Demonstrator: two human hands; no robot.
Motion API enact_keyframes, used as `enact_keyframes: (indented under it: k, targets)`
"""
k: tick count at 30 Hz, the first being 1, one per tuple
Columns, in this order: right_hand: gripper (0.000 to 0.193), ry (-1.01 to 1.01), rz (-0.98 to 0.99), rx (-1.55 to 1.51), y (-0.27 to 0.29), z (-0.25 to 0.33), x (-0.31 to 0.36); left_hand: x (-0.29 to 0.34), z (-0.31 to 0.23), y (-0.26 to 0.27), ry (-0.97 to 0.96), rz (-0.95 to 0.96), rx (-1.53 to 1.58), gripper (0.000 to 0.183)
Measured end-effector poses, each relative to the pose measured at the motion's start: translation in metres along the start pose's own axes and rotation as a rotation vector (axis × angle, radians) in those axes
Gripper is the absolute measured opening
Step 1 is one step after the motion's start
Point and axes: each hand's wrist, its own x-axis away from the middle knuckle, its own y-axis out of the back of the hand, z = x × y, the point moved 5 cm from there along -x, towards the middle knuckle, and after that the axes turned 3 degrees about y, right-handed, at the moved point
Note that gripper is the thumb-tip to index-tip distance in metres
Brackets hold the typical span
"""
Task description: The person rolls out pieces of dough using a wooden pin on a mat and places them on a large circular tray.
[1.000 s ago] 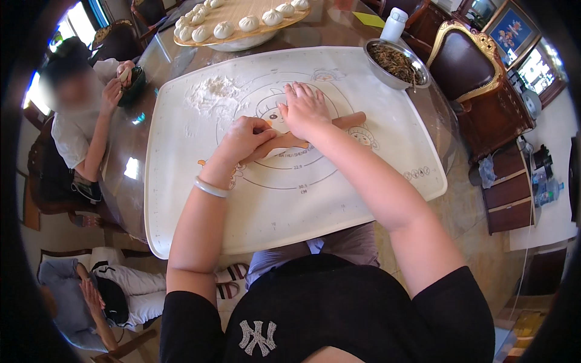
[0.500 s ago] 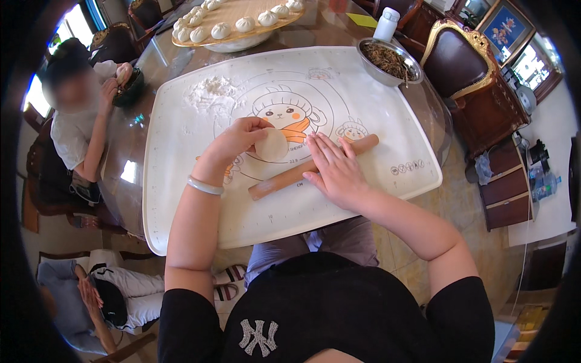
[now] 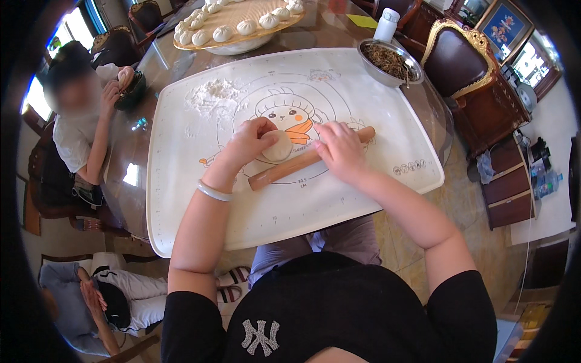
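Observation:
A round dough wrapper [image 3: 276,147] lies at the middle of the white kneading mat [image 3: 200,209], close against the upper side of a wooden rolling pin [image 3: 283,173]. My left hand [image 3: 249,143] pinches the wrapper's left edge between thumb and fingers. Over the right part of the pin my right hand [image 3: 342,151] is curled, its palm covering a stretch of the wood. The pin slants up to the right, and both its ends show. A heap of loose flour [image 3: 215,94] is spread on the mat's far left.
Pleated buns [image 3: 222,33] ring a round woven tray [image 3: 248,15] at the back. Beside the mat's far right corner stands a metal bowl of dark filling [image 3: 387,60], with a white bottle [image 3: 387,25] behind. At left a person [image 3: 82,127] handles food over a dark bowl [image 3: 134,94].
My right hand has gone from flat and stretched out to curled over the rolling pin. My left hand has shifted slightly right with the wrapper, and the pin has moved a little away from me.

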Motion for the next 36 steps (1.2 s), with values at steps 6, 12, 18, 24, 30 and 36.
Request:
enact_keyframes:
  k: [6,12,18,24,30,36]
  targets:
    - [0.032,0.032,0.003,0.015,0.009,-0.005,0.009,0.002,-0.001,-0.002,0.007,0.05,0.007,0.023]
    - [0.044,-0.01,0.031,0.212,0.0,0.003,0.006,0.006,-0.012,-0.011,-0.06,0.017,-0.098,0.019]
    - [0.049,-0.094,0.185,0.306,-0.016,-0.006,-0.027,0.004,-0.009,-0.01,-0.076,-0.043,-0.151,0.019]
    - [0.053,-0.157,0.186,0.238,-0.034,-0.02,-0.072,-0.002,-0.007,0.0,-0.128,-0.197,-0.135,0.018]
    - [0.056,-0.095,0.195,0.185,-0.023,-0.005,-0.037,0.004,-0.009,0.001,-0.125,-0.195,-0.262,0.02]
    - [0.059,0.017,0.198,0.153,0.009,0.019,0.033,0.006,-0.019,-0.01,-0.256,-0.152,-0.298,0.021]
